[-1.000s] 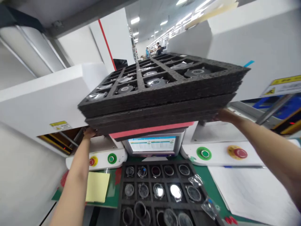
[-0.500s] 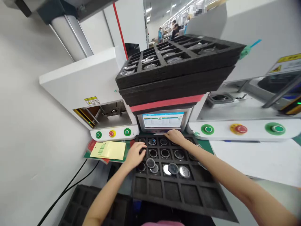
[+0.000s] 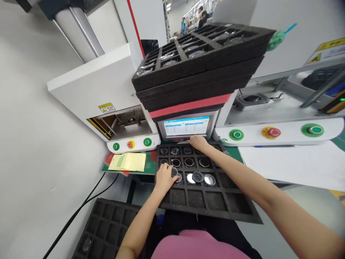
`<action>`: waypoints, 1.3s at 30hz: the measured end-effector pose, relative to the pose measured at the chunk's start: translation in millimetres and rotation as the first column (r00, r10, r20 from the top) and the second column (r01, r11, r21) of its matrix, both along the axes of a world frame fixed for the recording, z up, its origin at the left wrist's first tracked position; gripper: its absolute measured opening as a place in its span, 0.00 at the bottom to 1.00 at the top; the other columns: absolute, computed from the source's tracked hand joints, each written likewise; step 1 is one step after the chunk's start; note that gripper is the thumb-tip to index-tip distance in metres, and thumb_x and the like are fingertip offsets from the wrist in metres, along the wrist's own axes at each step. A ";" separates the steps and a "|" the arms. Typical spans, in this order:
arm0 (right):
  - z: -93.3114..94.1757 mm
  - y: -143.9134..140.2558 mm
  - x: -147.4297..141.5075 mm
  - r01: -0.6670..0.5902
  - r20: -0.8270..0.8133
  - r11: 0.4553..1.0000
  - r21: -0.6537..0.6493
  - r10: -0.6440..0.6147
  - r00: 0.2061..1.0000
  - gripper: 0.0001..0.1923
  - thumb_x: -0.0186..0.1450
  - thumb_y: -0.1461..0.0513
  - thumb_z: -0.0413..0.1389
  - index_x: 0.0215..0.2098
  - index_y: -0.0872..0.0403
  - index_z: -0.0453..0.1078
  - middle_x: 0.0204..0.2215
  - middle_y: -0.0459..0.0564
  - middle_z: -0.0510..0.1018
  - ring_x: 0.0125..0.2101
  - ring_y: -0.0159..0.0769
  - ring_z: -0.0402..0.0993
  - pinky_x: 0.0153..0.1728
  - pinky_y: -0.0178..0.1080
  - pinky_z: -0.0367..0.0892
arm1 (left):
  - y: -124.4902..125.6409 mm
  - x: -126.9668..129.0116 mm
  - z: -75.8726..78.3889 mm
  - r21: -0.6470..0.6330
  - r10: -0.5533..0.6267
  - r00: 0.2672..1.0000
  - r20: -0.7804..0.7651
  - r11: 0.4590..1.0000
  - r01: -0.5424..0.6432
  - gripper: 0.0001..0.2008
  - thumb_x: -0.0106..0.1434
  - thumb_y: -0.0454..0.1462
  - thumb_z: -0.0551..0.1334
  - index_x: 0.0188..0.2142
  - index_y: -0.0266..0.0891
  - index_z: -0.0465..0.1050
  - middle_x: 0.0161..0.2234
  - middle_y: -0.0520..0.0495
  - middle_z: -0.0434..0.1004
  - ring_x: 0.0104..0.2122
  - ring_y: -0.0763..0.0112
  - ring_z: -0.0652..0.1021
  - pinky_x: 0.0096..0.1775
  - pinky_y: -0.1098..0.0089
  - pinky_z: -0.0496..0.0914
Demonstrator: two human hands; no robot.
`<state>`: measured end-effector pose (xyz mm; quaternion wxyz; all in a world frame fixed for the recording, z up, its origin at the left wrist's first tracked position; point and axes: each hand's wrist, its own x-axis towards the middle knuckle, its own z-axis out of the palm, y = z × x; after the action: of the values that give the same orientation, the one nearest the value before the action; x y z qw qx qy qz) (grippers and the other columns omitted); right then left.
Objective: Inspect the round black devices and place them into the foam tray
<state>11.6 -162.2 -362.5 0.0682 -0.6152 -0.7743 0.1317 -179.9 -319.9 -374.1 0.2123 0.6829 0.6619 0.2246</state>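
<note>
A black foam tray (image 3: pixel 234 210) with square pockets lies on the bench in front of me; its far rows hold round metal parts (image 3: pixel 198 177), its near rows are bare. My left hand (image 3: pixel 164 177) rests on the tray's left side, fingers on the parts in the third row. My right hand (image 3: pixel 198 142) lies palm down at the tray's far edge, just below a small screen (image 3: pixel 185 126). Whether either hand grips a part is hidden. A stack of black foam trays (image 3: pixel 199 68) with a red layer sits on top of the screen's housing.
White machines (image 3: pixel 88 90) stand left and right with green and red buttons (image 3: pixel 271 132). A yellow sticker sheet (image 3: pixel 128 162) lies left of the tray. White paper (image 3: pixel 293 163) covers the right bench. Another foam tray (image 3: pixel 107 230) and black cables sit low left. People work far behind.
Both hands let go of the tray stack, which now rests on the screen's housing, and came down onto the lower tray. My left hand has since slid a little nearer.
</note>
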 end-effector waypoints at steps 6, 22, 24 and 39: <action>13.3 -98.8 28.9 0.010 -0.282 0.988 0.153 0.034 0.959 0.14 0.70 0.54 0.55 0.34 0.57 0.71 0.27 0.45 0.75 0.27 0.30 0.73 0.33 0.37 0.72 | -2.2 -2.2 9.0 -0.096 0.097 0.893 0.439 0.994 -0.061 0.23 0.57 0.49 0.68 0.44 0.35 0.75 0.40 0.39 0.77 0.41 0.57 0.78 0.48 0.56 0.73; 70.1 -270.5 24.1 0.487 -0.894 0.792 0.369 0.159 0.419 0.06 0.65 0.67 0.60 0.34 0.51 0.67 0.29 0.48 0.77 0.31 0.33 0.78 0.31 0.32 0.76 | -70.7 70.5 90.2 -0.026 -0.243 0.513 0.824 0.887 0.462 0.14 0.63 0.45 0.65 0.40 0.38 0.79 0.34 0.46 0.80 0.31 0.70 0.80 0.36 0.71 0.76; 74.5 -284.0 32.8 0.518 -0.910 0.777 0.358 0.168 0.378 0.07 0.64 0.68 0.60 0.34 0.51 0.68 0.29 0.48 0.77 0.31 0.33 0.77 0.31 0.32 0.76 | -75.3 75.7 94.8 0.056 -0.377 0.526 0.763 0.848 0.527 0.11 0.65 0.42 0.63 0.42 0.39 0.79 0.37 0.45 0.80 0.33 0.70 0.80 0.37 0.72 0.75; 64.7 -335.9 110.7 0.334 -0.915 0.853 0.400 0.349 0.203 0.11 0.63 0.72 0.57 0.37 0.50 0.69 0.29 0.46 0.74 0.30 0.32 0.73 0.30 0.34 0.72 | -134.9 134.8 115.5 0.251 -0.652 0.614 0.446 0.749 0.613 0.10 0.67 0.37 0.61 0.45 0.39 0.78 0.39 0.44 0.83 0.37 0.69 0.80 0.41 0.71 0.73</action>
<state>122.3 -498.1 -297.8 0.7041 -0.3418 -0.5585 0.2748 -45.1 -454.8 -258.5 0.4184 0.7950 0.2893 0.3305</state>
